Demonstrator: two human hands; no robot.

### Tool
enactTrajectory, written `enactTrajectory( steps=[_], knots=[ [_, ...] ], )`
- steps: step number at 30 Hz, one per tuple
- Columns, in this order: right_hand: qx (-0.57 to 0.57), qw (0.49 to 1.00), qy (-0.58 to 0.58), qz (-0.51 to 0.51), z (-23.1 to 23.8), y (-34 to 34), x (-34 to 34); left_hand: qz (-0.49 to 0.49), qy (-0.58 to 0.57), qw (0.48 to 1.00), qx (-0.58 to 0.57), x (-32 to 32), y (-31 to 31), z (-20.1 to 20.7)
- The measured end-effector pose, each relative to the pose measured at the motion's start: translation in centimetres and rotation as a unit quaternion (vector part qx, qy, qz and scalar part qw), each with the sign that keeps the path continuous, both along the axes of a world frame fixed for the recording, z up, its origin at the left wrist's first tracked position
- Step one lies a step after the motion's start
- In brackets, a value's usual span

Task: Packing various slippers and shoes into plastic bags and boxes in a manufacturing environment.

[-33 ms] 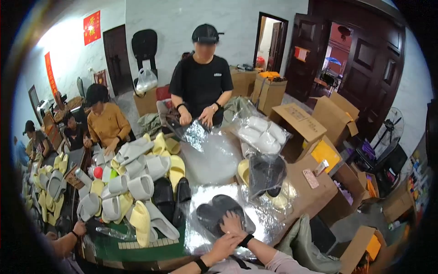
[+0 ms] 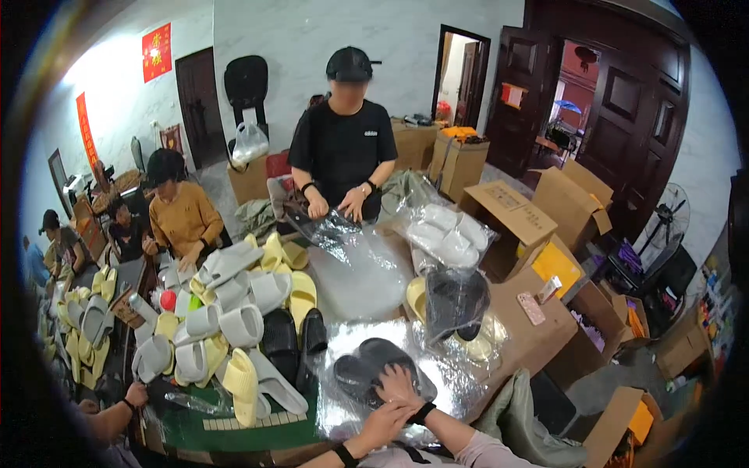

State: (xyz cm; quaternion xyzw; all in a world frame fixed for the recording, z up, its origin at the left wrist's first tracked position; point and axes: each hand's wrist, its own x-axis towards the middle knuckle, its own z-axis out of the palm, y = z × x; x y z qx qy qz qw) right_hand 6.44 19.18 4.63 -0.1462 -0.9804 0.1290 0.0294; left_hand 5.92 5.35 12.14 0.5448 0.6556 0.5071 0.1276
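A pair of black slippers (image 2: pixel 360 365) lies in a clear plastic bag (image 2: pixel 335 417) at the table's near edge. My right hand (image 2: pixel 398 384) rests spread and flat on the slippers through the film. Close beside its wrist, my left hand (image 2: pixel 384 425) has its fingers drawn together; what they grip, if anything, is hidden. Left of the bag lies a pile of loose grey slippers (image 2: pixel 242 326) and yellow slippers (image 2: pixel 240 382), with black slippers (image 2: pixel 312 343) at its edge. To the right, bagged black slippers (image 2: pixel 459 300) lie on other bagged pairs.
Clear plastic bags (image 2: pixel 355 273) lie mid-table. Across it a person (image 2: pixel 343 148) handles a clear bag, beside bagged white slippers (image 2: pixel 449 230). Another person (image 2: pixel 183 207) works at left, and a co-worker's hand (image 2: pixel 136 393) is at near left. Cardboard boxes (image 2: pixel 511 210) stand right, near a phone (image 2: pixel 530 308).
Across the table, the person's clear bag has sunk a little lower between their hands. My own hands stay on and beside the bagged black slippers, almost unmoved.
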Motion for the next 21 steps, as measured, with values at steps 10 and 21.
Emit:
enactTrajectory(
  steps=[10, 21],
  knots=[
    [-0.247, 0.942, 0.223, 0.044, 12.1, 1.0, 5.5, 0.248, -0.219, 0.942, 0.055, -5.3, -0.5, 5.0],
    [-0.005, 0.986, 0.165, -0.015, 11.8, 0.6, 10.4, 0.16, -0.057, 0.981, 0.095, -4.0, 1.0, 7.8]
  ],
)
